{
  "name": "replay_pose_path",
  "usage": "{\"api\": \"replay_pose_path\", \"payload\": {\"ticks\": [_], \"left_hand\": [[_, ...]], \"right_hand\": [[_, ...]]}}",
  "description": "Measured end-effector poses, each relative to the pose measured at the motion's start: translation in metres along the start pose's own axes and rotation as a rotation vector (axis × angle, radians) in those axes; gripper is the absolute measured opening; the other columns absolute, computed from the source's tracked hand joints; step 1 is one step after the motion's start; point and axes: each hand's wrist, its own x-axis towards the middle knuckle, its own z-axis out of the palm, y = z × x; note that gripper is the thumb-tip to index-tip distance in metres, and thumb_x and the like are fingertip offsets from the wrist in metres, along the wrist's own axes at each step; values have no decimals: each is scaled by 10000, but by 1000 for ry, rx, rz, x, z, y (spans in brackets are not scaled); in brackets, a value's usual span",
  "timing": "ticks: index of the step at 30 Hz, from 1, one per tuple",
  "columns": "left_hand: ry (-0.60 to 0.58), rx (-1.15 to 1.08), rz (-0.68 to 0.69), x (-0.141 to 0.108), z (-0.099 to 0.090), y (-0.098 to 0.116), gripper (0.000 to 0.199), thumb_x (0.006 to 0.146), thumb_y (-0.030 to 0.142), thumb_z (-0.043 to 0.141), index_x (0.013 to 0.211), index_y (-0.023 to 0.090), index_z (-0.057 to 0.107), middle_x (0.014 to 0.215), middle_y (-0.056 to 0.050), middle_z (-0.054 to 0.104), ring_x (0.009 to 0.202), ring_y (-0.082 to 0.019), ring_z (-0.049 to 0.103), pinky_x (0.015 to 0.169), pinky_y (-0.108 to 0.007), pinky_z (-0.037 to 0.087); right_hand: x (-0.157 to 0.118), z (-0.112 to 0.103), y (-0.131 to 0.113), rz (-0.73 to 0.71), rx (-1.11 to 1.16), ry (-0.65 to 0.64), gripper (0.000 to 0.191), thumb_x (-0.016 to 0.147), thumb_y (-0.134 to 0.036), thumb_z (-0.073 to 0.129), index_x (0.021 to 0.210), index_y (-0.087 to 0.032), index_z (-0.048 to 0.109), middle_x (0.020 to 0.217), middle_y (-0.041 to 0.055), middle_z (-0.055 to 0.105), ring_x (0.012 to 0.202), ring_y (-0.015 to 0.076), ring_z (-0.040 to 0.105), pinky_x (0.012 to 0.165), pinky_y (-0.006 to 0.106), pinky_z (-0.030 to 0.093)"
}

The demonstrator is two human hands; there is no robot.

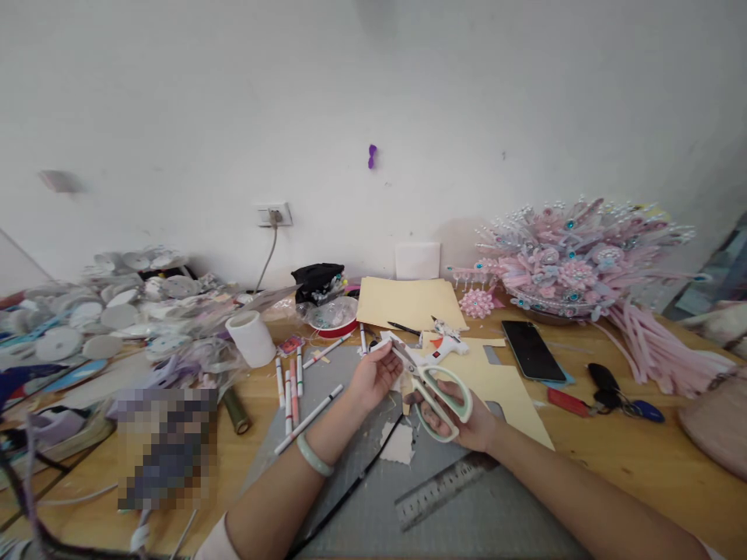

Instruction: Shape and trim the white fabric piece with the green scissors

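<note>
My right hand (467, 416) has its fingers through the loops of a pair of scissors (429, 389) with pale cream and green handles. The scissors' blades are spread and point up and left at my left fingertips. My left hand (374, 375) is closed in a pinch beside the blades. What it pinches is too small to make out, though something whitish shows at the fingertips. Below my hands, a torn-edged pale paper scrap (398, 443) and a steel ruler (437, 490) lie on the grey cutting mat (350, 513). A white glue gun (447, 349) lies just beyond the scissors.
Yellow card sheets (408, 302) lie at the back. Several markers (309, 420) and a white roll (250, 339) are on the left, before heaped white discs (122, 311). A phone (532, 350), keys (607, 389) and a pink beaded flower piece (572, 264) are on the right. A black cable (355, 482) crosses the mat.
</note>
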Motion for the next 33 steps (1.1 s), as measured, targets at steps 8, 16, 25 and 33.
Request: {"api": "replay_pose_path", "payload": {"ticks": [8, 16, 25, 33], "left_hand": [[-22, 45, 8, 1, -2, 3, 86, 757, 130, 530, 716, 125, 606, 706, -45, 642, 622, -111, 592, 679, -242, 465], [-54, 10, 34, 2, -2, 3, 170, 812, 159, 463, 739, 126, 614, 746, -55, 656, 655, -110, 602, 674, -232, 468], [-58, 0, 63, 2, -1, 5, 153, 803, 165, 484, 740, 136, 620, 734, -43, 655, 625, -104, 590, 637, -221, 470], [-60, 3, 62, -1, -1, 6, 118, 784, 169, 518, 717, 132, 608, 710, -36, 647, 619, -112, 595, 634, -234, 481]], "right_hand": [[0, 0, 0, 21, 5, 34, 312, 725, -326, 621, 850, -41, 596, 611, 49, 598, 503, 75, 553, 403, 140, 373], [0, 4, 1, 3, -79, 6, 286, 723, -331, 622, 827, -66, 592, 596, 36, 607, 460, 65, 541, 392, 129, 382], [-2, 8, 1, -12, -101, -11, 248, 719, -299, 625, 839, -86, 586, 618, 29, 600, 502, 70, 553, 392, 121, 382], [0, -1, 6, -41, -216, -80, 525, 739, -574, 496, 846, -68, 587, 475, -1, 542, 351, 42, 423, 328, 142, 261]]}}
